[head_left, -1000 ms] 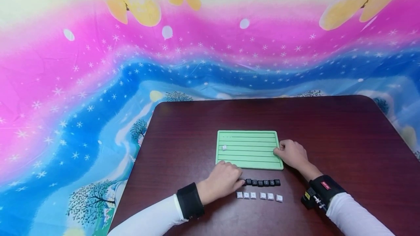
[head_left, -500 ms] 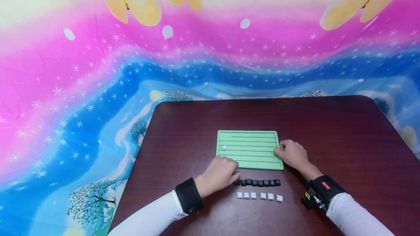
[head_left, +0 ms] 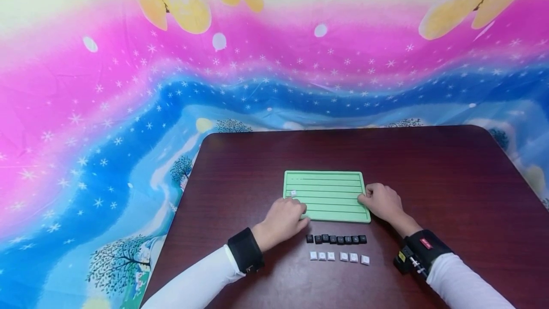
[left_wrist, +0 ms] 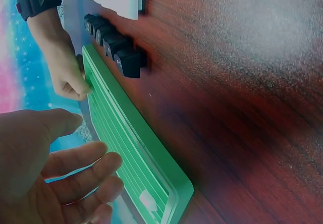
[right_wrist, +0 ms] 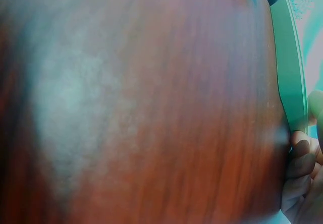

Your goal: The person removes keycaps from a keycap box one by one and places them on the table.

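Note:
A light green board (head_left: 330,199) with raised rims and several parallel grooves lies on the table. One white keycap (head_left: 293,193) sits in a groove near its left end. My left hand (head_left: 284,221) is over the board's front left corner; in the left wrist view its fingers (left_wrist: 83,181) are loosely bent, thumb apart, with nothing between them. At the board's right edge, my right hand (head_left: 383,201) grips the rim, thumb on top and fingers curled against the side. Nearer me run a row of black keycaps (head_left: 340,240) and a row of white keycaps (head_left: 322,255).
The dark red-brown table (head_left: 450,180) extends around the board on all sides. A colourful printed cloth (head_left: 274,61) hangs behind the table's far edge. Black bands with small cameras are worn on both wrists.
My left hand has moved left and slightly away from me, off the left end of the black row, uncovering more black keycaps. The right hand and the board have stayed in place.

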